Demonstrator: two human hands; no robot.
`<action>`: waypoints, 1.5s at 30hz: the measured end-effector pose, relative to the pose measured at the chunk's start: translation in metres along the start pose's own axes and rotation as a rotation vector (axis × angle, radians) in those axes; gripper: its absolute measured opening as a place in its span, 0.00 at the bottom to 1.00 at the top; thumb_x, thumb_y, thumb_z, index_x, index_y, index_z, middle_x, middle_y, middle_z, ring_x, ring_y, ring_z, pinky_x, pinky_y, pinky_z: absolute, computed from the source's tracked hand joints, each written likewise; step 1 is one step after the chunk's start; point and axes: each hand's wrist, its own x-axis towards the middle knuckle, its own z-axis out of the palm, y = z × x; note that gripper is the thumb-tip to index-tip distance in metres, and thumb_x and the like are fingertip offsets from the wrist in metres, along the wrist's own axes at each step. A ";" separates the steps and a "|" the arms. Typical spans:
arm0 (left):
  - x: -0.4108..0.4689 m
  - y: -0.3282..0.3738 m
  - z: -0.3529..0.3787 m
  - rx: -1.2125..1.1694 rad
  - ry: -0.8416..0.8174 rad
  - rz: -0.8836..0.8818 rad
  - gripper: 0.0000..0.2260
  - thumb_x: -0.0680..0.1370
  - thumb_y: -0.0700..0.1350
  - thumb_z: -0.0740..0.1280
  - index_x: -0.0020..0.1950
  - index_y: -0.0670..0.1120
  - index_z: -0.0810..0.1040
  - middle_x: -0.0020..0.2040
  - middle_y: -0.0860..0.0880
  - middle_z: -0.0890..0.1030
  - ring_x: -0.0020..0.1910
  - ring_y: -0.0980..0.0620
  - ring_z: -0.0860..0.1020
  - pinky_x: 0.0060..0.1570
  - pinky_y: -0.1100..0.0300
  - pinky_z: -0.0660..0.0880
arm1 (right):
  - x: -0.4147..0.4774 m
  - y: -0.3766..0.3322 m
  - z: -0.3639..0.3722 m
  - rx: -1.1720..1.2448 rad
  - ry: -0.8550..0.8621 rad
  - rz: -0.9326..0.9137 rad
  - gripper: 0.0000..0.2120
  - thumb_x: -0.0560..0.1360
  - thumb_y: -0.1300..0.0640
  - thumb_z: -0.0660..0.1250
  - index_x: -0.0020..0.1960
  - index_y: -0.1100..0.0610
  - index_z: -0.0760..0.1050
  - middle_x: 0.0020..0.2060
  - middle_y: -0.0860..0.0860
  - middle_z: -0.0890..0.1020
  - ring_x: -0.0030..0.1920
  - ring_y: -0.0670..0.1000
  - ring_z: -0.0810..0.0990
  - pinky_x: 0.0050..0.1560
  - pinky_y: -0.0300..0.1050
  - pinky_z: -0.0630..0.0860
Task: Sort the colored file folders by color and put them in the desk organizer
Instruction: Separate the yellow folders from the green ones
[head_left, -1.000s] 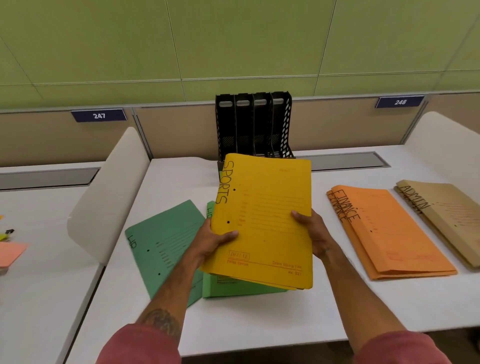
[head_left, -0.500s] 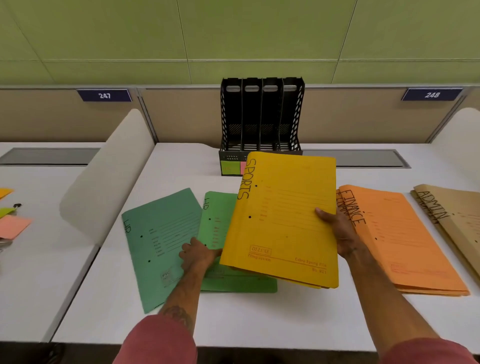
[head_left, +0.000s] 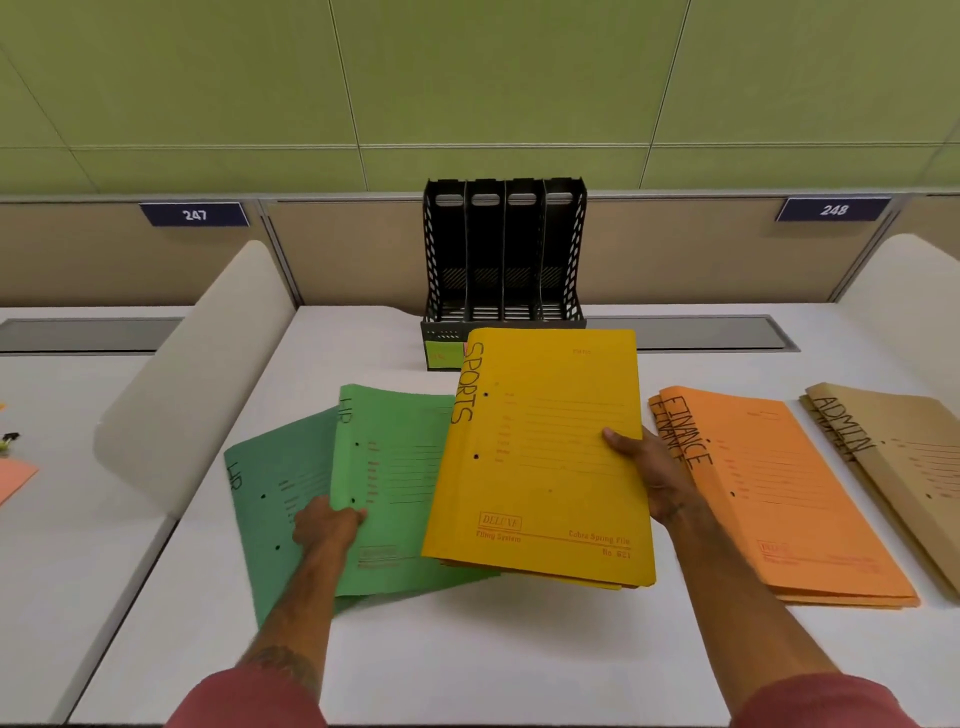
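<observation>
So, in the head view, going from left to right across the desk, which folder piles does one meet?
green HR folders → yellow SPORTS folders → orange FINANCE folders → brown ADMIN folders

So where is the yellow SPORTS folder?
Centre of head view: the right hand holds the yellow folder, between the green folders and orange folders, before the black organizer.

The white tabletop carries a black four-slot desk organizer standing upright at its back edge, a green sticky note on its front lip. Front left lies a dark green HR folder, with a light green HR folder overlapping its right side. To the right lie stacked orange FINANCE folders, and just beside them, at the right edge, tan ADMIN folders. A grey recessed hatch runs along the back.
</observation>
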 end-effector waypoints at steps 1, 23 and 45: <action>0.007 -0.006 -0.012 0.029 0.019 -0.010 0.15 0.68 0.41 0.79 0.53 0.43 0.83 0.50 0.42 0.85 0.48 0.40 0.83 0.54 0.45 0.80 | 0.000 0.001 0.004 -0.003 0.000 -0.002 0.26 0.73 0.57 0.70 0.70 0.56 0.71 0.60 0.61 0.81 0.58 0.66 0.81 0.55 0.67 0.78; -0.028 0.029 -0.054 -0.240 -0.250 0.178 0.22 0.78 0.53 0.69 0.68 0.41 0.75 0.64 0.42 0.78 0.59 0.46 0.77 0.59 0.47 0.75 | -0.042 0.048 0.045 0.087 0.015 0.013 0.21 0.77 0.58 0.67 0.69 0.56 0.71 0.60 0.62 0.81 0.58 0.67 0.81 0.52 0.66 0.79; -0.106 0.087 0.136 -0.139 -0.519 0.241 0.20 0.77 0.56 0.70 0.65 0.49 0.77 0.57 0.48 0.83 0.55 0.46 0.81 0.59 0.43 0.77 | 0.026 0.032 -0.079 -0.531 0.210 0.072 0.22 0.73 0.55 0.75 0.63 0.60 0.74 0.58 0.57 0.81 0.54 0.58 0.81 0.55 0.58 0.80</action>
